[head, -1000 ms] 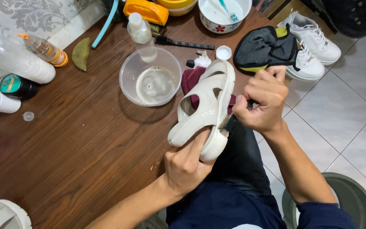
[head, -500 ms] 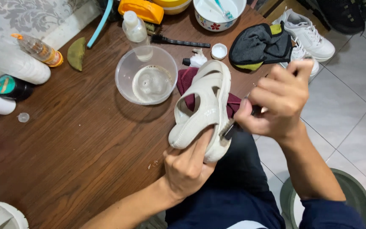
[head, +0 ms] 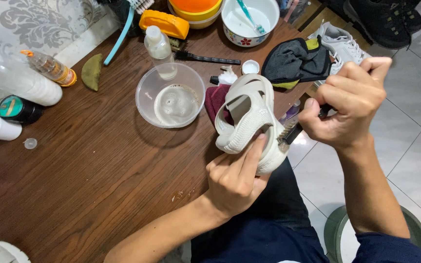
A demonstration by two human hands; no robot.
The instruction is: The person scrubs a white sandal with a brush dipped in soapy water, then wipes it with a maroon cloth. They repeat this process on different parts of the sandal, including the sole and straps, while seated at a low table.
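Observation:
My left hand (head: 235, 178) grips a cream strapped sandal (head: 249, 117) by its heel end, sole side toward me, over the edge of the brown wooden table (head: 88, 180). In my right hand (head: 349, 102) is a small dark-handled brush (head: 291, 134), its bristles pressed against the sandal's right edge. A maroon cloth (head: 216, 100) lies on the table just behind the sandal. A clear plastic bowl (head: 170, 95) of foamy water stands to the sandal's left.
Farther back stand a clear bottle (head: 159, 48), a black brush (head: 205, 58), a white bowl (head: 249, 19) and an orange brush (head: 164, 23). A grey-and-yellow cloth (head: 293, 61) lies over a white sneaker (head: 342, 41). Bottles (head: 20, 83) line the left edge. A green bucket (head: 339, 229) sits on the tiled floor.
My right hand has lifted away from the sandal's middle to its right edge, bringing the brush into view. The sandal has tilted a little; my left hand keeps its grip.

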